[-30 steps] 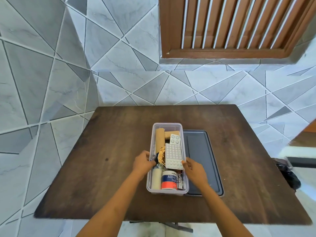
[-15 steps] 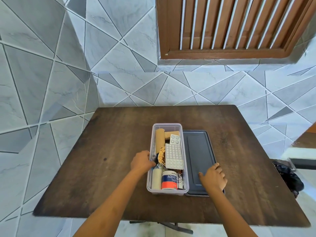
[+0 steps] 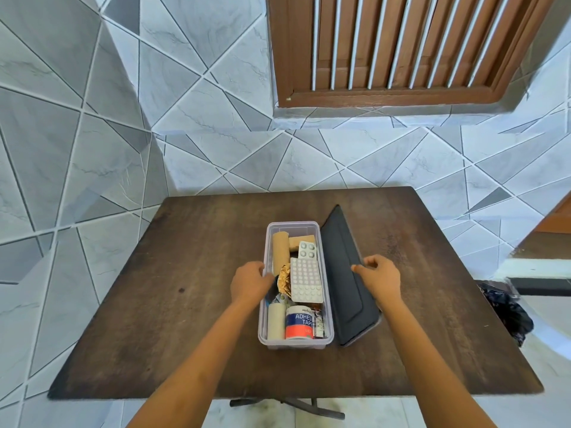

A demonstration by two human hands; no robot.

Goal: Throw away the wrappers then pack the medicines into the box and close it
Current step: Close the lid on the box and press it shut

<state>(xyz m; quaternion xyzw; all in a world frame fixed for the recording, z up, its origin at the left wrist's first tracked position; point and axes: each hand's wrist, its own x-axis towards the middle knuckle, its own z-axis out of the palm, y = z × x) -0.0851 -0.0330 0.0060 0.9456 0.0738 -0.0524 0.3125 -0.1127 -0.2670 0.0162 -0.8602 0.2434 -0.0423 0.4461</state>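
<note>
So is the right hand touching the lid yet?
Touching. The head view shows the right hand gripping the dark lid at its right edge, with the lid tilted up beside the box.

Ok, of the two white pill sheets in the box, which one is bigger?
The long blister sheet in the box's middle; the small four-pill strip lies just beyond it.

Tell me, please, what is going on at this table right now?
A person is finishing packing a clear plastic box of medical supplies on a wooden table. The box already holds blister packs, a roll of adhesive tape and other items. The left hand steadies the box's left wall, while the right hand grips the dark lid at its right edge and tilts it up, apparently to close the box, which is not yet covered.
</note>
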